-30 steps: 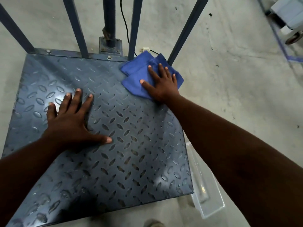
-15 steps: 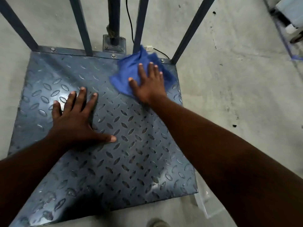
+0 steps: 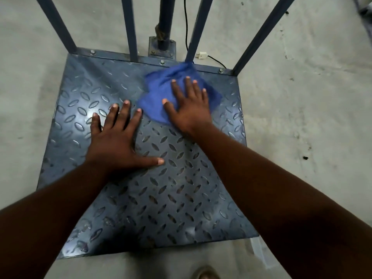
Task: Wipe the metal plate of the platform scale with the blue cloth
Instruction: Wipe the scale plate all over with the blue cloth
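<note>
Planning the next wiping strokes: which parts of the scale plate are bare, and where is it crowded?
Bare: the near half of the metal plate between the forearms, and the far left corner beside the left hand. Crowded: the far right, where the right hand presses the blue cloth below the upright bars.

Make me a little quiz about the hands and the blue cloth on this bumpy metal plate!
1. True or false: the blue cloth lies at the near edge of the metal plate.
2. Which hand presses on the cloth? A) left hand B) right hand C) both
3. Fill in: the left hand rests flat on the bare ____.

Key:
1. False. It lies near the far edge, by the blue bars.
2. B. Its fingers are spread straight on the cloth.
3. Plate. It touches metal beside the cloth.
</note>
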A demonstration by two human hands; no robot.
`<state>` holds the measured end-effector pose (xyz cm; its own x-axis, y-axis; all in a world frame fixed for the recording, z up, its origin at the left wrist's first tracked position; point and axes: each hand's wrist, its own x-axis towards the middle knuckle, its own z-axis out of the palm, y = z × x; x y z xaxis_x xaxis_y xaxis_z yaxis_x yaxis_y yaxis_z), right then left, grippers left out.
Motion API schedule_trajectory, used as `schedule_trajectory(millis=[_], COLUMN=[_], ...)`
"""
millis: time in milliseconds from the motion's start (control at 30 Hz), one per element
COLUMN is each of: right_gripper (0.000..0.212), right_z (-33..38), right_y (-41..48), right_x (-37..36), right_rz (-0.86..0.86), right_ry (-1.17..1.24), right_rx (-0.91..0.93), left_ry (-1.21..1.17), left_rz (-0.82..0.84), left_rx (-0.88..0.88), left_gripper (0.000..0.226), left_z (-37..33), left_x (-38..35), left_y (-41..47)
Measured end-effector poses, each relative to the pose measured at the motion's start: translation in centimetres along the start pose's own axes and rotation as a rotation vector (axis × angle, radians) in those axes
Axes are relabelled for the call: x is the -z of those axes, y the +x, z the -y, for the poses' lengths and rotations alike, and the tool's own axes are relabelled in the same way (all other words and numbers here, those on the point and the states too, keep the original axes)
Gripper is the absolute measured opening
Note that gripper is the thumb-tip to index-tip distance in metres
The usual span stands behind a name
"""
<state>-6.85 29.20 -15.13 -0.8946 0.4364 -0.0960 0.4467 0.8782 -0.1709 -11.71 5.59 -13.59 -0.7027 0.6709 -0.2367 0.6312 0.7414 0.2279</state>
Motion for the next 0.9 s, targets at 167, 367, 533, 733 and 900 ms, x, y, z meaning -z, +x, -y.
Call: schedule_trajectory(millis=[167,367,533,733,900], right_gripper=[0.074,0.072,0.073,0.067,0.065], right_z=[-1.7,3.8,3.4,6.2,6.0], right_y=[2.7,1.7,4.3,5.6,3.8], right_x=[1.2,-0.8,-0.2,0.1,-0.3], right_rz=[0.007,-0.022,-0.023,0.031,0.057], right_ry=[0.034,-0.024,0.015,0.014,-0.032], right_rx=[-0.109,0.173,-0.137,0.17,0.265], left_ry=[0.019,0.031,0.03,0.012,0.013], left_rz=[-0.068,-0.12,-0.128,-0.167,-0.19], left_rx=[-0.015,-0.014,-0.011,-0.01,-0.018], left_gripper=[0.15,0.143,0.137,0.13,0.119], left_z=[0.0,0.0,-0.1,0.0,0.0], left_x=[-0.4,-0.6,-0.6,-0.8,-0.8], left_y=[-0.3,-0.5,-0.4,-0.3,-0.2])
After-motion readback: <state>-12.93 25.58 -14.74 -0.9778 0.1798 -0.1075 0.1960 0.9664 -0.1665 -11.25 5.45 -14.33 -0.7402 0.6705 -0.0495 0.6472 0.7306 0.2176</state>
